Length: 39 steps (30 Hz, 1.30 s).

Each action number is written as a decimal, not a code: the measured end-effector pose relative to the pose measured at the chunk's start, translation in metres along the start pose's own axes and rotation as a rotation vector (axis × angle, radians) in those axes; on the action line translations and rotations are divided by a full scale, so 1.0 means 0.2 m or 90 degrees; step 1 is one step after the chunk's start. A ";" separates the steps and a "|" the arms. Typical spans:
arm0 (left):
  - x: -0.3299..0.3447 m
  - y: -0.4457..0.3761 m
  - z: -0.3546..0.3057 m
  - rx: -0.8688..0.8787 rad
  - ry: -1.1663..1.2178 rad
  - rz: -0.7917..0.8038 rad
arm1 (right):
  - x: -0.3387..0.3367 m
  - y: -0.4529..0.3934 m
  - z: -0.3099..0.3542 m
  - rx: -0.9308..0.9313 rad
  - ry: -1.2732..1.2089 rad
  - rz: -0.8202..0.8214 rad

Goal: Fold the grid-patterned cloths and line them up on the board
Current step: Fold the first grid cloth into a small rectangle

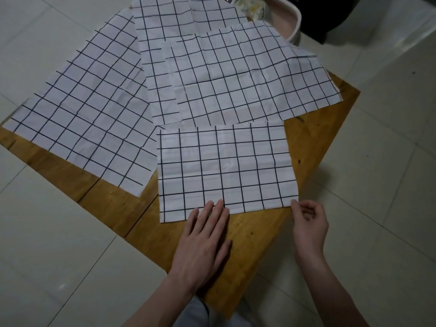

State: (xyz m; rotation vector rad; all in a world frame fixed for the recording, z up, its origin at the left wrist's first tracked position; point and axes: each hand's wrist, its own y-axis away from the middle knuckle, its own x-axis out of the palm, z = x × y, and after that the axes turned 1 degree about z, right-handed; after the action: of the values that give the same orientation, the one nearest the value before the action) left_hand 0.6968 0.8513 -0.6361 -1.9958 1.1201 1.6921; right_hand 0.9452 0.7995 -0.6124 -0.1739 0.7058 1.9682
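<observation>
A folded white cloth with a dark grid (224,168) lies flat on the wooden board (254,234), nearest to me. My left hand (203,241) lies flat with straight fingers, its fingertips resting on the cloth's near edge. My right hand (309,223) has curled fingers and pinches the cloth's near right corner. Three larger grid cloths lie spread behind it: one at the left (82,119), one in the middle (160,55), one at the right (247,74), overlapping each other.
The board rests on a pale tiled floor (59,256). A white basin (285,22) with a crumpled item inside stands at the far edge, beside a dark object (330,15) at top right. Bare wood shows along the board's near left and right edges.
</observation>
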 end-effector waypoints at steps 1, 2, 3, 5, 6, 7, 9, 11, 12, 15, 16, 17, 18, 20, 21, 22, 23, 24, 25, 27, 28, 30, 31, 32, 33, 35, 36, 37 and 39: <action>0.00 0.00 -0.01 -0.001 -0.002 -0.002 | 0.00 0.02 0.02 -0.014 0.008 0.003; -0.01 0.00 -0.01 -0.002 -0.003 -0.003 | 0.00 0.03 0.04 -0.024 0.000 0.004; -0.01 0.00 -0.01 -0.003 -0.005 -0.005 | 0.00 0.06 0.07 -0.032 -0.021 0.004; -0.01 -0.01 -0.02 -0.006 -0.003 -0.007 | 0.01 0.11 0.14 -0.058 -0.055 0.003; -0.01 -0.01 -0.02 -0.007 -0.001 -0.007 | 0.02 0.14 0.17 -0.075 -0.059 0.005; -0.01 -0.01 -0.03 -0.009 0.001 -0.006 | 0.03 0.17 0.20 -0.090 -0.064 0.013; -0.01 -0.01 -0.03 -0.008 0.003 -0.006 | 0.06 0.23 0.27 -0.113 -0.090 0.036; -0.01 -0.01 -0.02 -0.003 0.006 -0.005 | 0.09 0.29 0.33 -0.142 -0.112 0.067; -0.01 -0.01 -0.02 0.000 0.007 -0.004 | 0.11 0.33 0.36 -0.160 -0.117 0.086; -0.02 -0.01 0.00 0.004 0.020 -0.004 | 0.17 0.42 0.42 -0.217 -0.115 0.136; -0.02 -0.01 0.01 0.006 0.030 -0.010 | 0.19 0.45 0.43 -0.236 -0.109 0.152; -0.03 0.00 0.01 0.007 0.042 -0.017 | 0.21 0.48 0.44 -0.253 -0.100 0.171; -0.04 0.00 0.03 0.004 0.053 -0.027 | 0.24 0.51 0.44 -0.268 -0.084 0.190; -0.06 0.03 0.06 -0.017 0.074 -0.054 | 0.28 0.55 0.41 -0.292 -0.051 0.234; -0.07 0.04 0.08 -0.033 0.082 -0.070 | 0.31 0.57 0.40 -0.300 -0.040 0.258; -0.08 0.06 0.11 -0.051 0.088 -0.088 | 0.33 0.59 0.39 -0.308 -0.028 0.280; -0.09 0.08 0.14 -0.069 0.091 -0.106 | 0.36 0.60 0.37 -0.318 -0.015 0.298; -0.09 0.10 0.18 -0.087 0.092 -0.123 | 0.39 0.62 0.36 -0.329 0.000 0.314; -0.10 0.12 0.22 -0.105 0.092 -0.136 | 0.41 0.64 0.35 -0.337 0.014 0.332; -0.11 0.16 0.29 -0.137 0.093 -0.154 | 0.46 0.67 0.33 -0.332 0.033 0.370; -0.11 0.17 0.31 -0.149 0.094 -0.158 | 0.49 0.68 0.33 -0.329 0.041 0.384; -0.12 0.20 0.35 -0.158 0.101 -0.155 | 0.55 0.70 0.31 -0.330 0.063 0.405; -0.12 0.22 0.36 -0.153 0.111 -0.155 | 0.58 0.71 0.29 -0.331 0.073 0.416; -0.11 0.23 0.37 -0.149 0.126 -0.158 | 0.60 0.72 0.28 -0.332 0.084 0.426; -0.11 0.23 0.37 -0.152 0.149 -0.162 | 0.63 0.72 0.26 -0.332 0.095 0.434; -0.11 0.25 0.37 -0.167 0.212 -0.173 | 0.67 0.72 0.22 -0.330 0.121 0.445; -0.11 0.25 0.37 -0.172 0.240 -0.179 | 0.68 0.72 0.20 -0.329 0.134 0.451; -0.12 0.26 0.36 -0.175 0.260 -0.186 | 0.69 0.71 0.18 -0.331 0.146 0.459; -0.12 0.27 0.35 -0.175 0.287 -0.197 | 0.70 0.71 0.14 -0.335 0.167 0.479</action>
State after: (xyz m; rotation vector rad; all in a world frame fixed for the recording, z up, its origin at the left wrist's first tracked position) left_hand 0.6087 0.8720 -0.6193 -2.6535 0.6656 1.3297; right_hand 0.7594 0.8751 -0.5884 -0.5547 0.4224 2.8716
